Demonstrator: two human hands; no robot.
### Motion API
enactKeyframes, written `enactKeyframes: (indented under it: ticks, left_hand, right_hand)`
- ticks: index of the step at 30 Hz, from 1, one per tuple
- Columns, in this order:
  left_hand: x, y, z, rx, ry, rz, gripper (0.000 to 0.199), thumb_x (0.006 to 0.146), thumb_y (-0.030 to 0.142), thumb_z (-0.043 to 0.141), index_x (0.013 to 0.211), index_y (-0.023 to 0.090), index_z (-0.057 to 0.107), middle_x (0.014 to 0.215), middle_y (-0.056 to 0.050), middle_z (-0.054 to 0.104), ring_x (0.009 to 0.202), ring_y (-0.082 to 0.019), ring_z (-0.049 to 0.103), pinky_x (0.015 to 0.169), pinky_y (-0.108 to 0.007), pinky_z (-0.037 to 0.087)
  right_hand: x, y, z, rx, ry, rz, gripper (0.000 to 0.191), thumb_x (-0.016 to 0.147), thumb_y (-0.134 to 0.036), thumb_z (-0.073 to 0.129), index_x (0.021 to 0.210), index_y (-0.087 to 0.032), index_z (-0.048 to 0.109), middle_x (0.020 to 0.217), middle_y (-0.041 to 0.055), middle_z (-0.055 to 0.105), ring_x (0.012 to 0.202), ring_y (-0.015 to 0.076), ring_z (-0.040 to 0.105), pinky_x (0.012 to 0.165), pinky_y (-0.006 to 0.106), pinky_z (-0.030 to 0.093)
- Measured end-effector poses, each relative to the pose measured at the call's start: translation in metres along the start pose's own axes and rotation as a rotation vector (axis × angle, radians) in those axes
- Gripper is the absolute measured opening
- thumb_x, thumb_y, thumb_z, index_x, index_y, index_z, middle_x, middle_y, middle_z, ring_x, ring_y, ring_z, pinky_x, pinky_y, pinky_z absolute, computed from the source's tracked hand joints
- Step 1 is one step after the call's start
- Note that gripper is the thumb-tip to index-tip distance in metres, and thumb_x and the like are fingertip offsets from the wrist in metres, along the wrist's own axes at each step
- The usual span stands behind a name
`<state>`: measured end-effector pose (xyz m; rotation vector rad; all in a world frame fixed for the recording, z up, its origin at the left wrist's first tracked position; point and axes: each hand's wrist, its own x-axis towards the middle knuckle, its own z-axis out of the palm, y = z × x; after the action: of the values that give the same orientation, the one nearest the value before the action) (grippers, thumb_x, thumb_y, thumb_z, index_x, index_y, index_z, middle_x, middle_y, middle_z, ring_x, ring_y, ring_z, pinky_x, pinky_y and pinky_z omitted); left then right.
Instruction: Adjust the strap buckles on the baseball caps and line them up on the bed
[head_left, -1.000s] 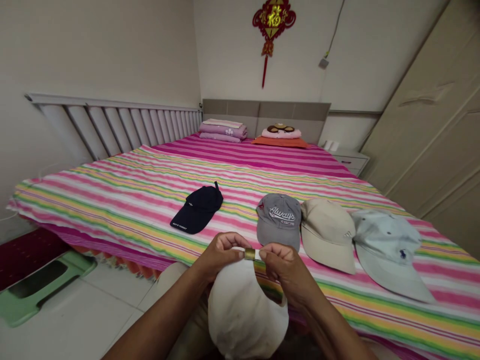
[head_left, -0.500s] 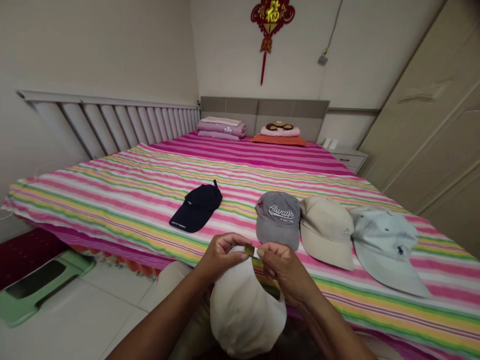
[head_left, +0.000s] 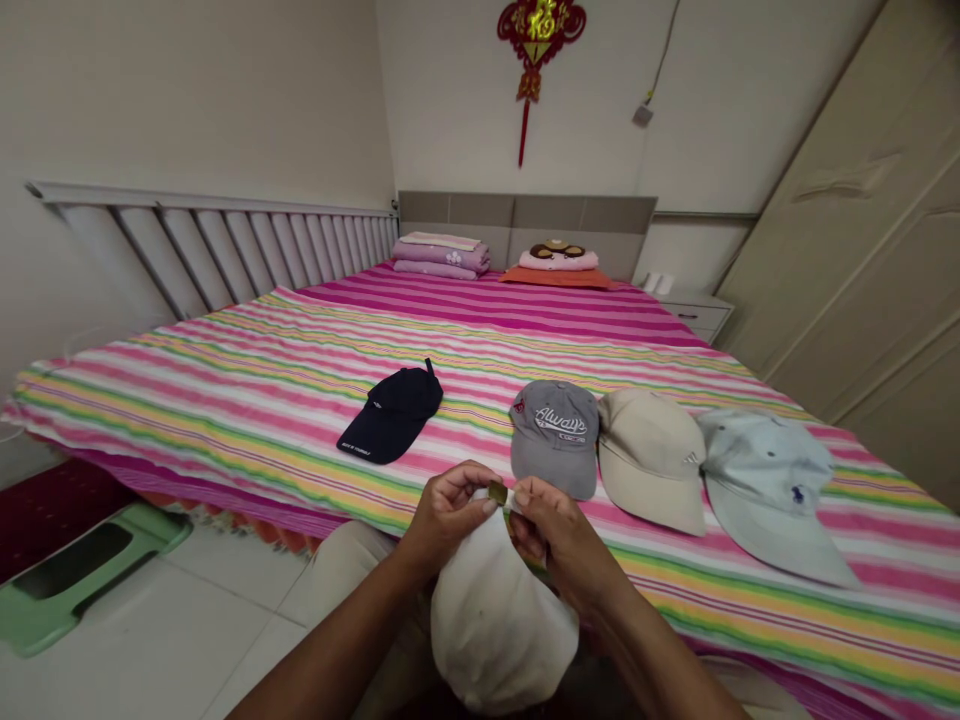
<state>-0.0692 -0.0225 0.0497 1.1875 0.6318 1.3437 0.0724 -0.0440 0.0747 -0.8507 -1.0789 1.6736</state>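
A white baseball cap (head_left: 502, 610) hangs between my hands, its crown low and its back strap uppermost. My left hand (head_left: 454, 510) pinches the strap beside a brass-coloured buckle (head_left: 498, 492). On the other side of the buckle, my right hand (head_left: 551, 520) grips the strap's other part between thumb and fingers. The cap's brim is hidden. Just beyond my hands lies a grey cap (head_left: 555, 450) with "Always" lettering. To its right are a beige cap (head_left: 651, 465) and a pale blue cap (head_left: 772, 500). A navy cap (head_left: 394, 415) rests farther left, its strap end sticking up.
A striped sheet (head_left: 247, 370) covers the bed. Folded purple bedding (head_left: 442, 258) and a pink pillow (head_left: 559, 261) lie by the headboard (head_left: 585, 215). A green plastic stool (head_left: 82, 570) stands on the tiled floor at the left. A wardrobe (head_left: 862, 220) rises at the right.
My right hand has drawn in closer to the buckle, and the strap opening looks narrower. The white cap's crown has swung slightly right. The caps on the bed have stayed put.
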Motion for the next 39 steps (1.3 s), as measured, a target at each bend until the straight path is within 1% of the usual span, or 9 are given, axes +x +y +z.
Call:
enactKeyframes:
  ticks: [4, 9, 12, 15, 18, 22, 26, 33, 39]
  left_hand:
    - [0.001, -0.001, 0.002, -0.026, -0.012, -0.021, 0.019, 0.059, 0.018, 0.070, 0.077, 0.016, 0.064, 0.076, -0.001, 0.061, 0.069, -0.011, 0.054, 0.066, -0.022, 0.041]
    - [0.000, -0.002, 0.004, -0.024, -0.031, -0.034, 0.019, 0.060, 0.017, 0.070, 0.077, 0.016, 0.064, 0.073, -0.001, 0.060, 0.067, -0.010, 0.053, 0.065, -0.022, 0.041]
    - [0.000, -0.001, 0.003, -0.023, -0.033, -0.020, 0.019, 0.059, 0.017, 0.070, 0.077, 0.015, 0.063, 0.074, -0.001, 0.060, 0.068, -0.010, 0.054, 0.064, -0.020, 0.040]
    - [0.000, 0.000, 0.003, -0.067, -0.028, -0.040, 0.019, 0.060, 0.017, 0.070, 0.078, 0.015, 0.063, 0.075, 0.000, 0.059, 0.066, -0.009, 0.053, 0.061, -0.020, 0.040]
    - [0.000, 0.000, 0.005, -0.106, -0.039, -0.087, 0.022, 0.059, 0.018, 0.071, 0.078, 0.015, 0.062, 0.072, 0.000, 0.059, 0.063, -0.009, 0.053, 0.057, -0.019, 0.040]
    - [0.000, 0.000, 0.007, -0.128, -0.078, -0.166, 0.025, 0.057, 0.019, 0.072, 0.079, 0.015, 0.061, 0.069, 0.001, 0.058, 0.056, -0.007, 0.051, 0.052, -0.018, 0.039]
    - [-0.001, 0.001, 0.002, -0.147, -0.034, -0.145, 0.023, 0.058, 0.021, 0.071, 0.078, 0.015, 0.061, 0.069, 0.001, 0.058, 0.056, -0.007, 0.051, 0.052, -0.018, 0.039]
    - [-0.002, 0.003, -0.007, -0.146, 0.000, -0.163, 0.023, 0.060, 0.023, 0.069, 0.080, 0.017, 0.059, 0.063, 0.003, 0.058, 0.045, -0.006, 0.049, 0.043, -0.017, 0.035]
    - [-0.003, 0.003, -0.002, -0.017, -0.066, -0.145, 0.021, 0.060, 0.023, 0.069, 0.077, 0.015, 0.061, 0.068, 0.000, 0.057, 0.058, -0.009, 0.051, 0.053, -0.020, 0.039]
  right_hand:
    - [0.001, -0.002, -0.001, 0.008, 0.027, 0.011, 0.023, 0.069, -0.026, 0.061, 0.058, -0.018, 0.043, 0.040, -0.0082, 0.041, 0.035, 0.0032, 0.027, 0.037, 0.018, 0.019]
    - [0.001, 0.000, -0.002, 0.049, 0.001, 0.025, 0.024, 0.070, -0.030, 0.060, 0.057, -0.017, 0.045, 0.041, -0.0071, 0.041, 0.035, 0.0034, 0.026, 0.036, 0.018, 0.017]
    - [0.001, -0.001, -0.005, 0.034, -0.020, 0.067, 0.023, 0.074, -0.033, 0.056, 0.060, -0.016, 0.048, 0.046, -0.0043, 0.047, 0.039, 0.0049, 0.034, 0.039, 0.018, 0.023]
    - [0.001, -0.003, -0.009, 0.004, 0.050, 0.066, 0.019, 0.071, -0.031, 0.059, 0.064, -0.016, 0.050, 0.052, -0.0026, 0.052, 0.045, 0.0069, 0.043, 0.046, 0.019, 0.031]
    - [0.001, -0.004, -0.010, -0.035, 0.061, 0.051, 0.019, 0.067, -0.030, 0.063, 0.063, -0.016, 0.052, 0.053, -0.0014, 0.054, 0.048, 0.0078, 0.046, 0.050, 0.020, 0.034]
    - [0.001, -0.006, -0.009, -0.053, 0.026, 0.046, 0.022, 0.067, -0.033, 0.064, 0.062, -0.015, 0.052, 0.053, -0.0020, 0.053, 0.046, 0.0067, 0.042, 0.047, 0.020, 0.031]
    - [0.001, -0.009, -0.014, -0.113, -0.026, 0.075, 0.026, 0.070, -0.040, 0.061, 0.067, -0.016, 0.053, 0.055, -0.0016, 0.054, 0.049, 0.0086, 0.045, 0.050, 0.021, 0.034]
    - [0.004, -0.005, -0.022, -0.203, -0.041, 0.071, 0.023, 0.067, -0.034, 0.063, 0.060, -0.016, 0.052, 0.048, -0.0033, 0.049, 0.041, 0.0061, 0.036, 0.041, 0.020, 0.025]
    - [0.006, -0.006, -0.011, -0.158, -0.062, 0.077, 0.024, 0.068, -0.030, 0.063, 0.057, -0.015, 0.048, 0.046, -0.0038, 0.047, 0.039, 0.0041, 0.032, 0.039, 0.019, 0.021]
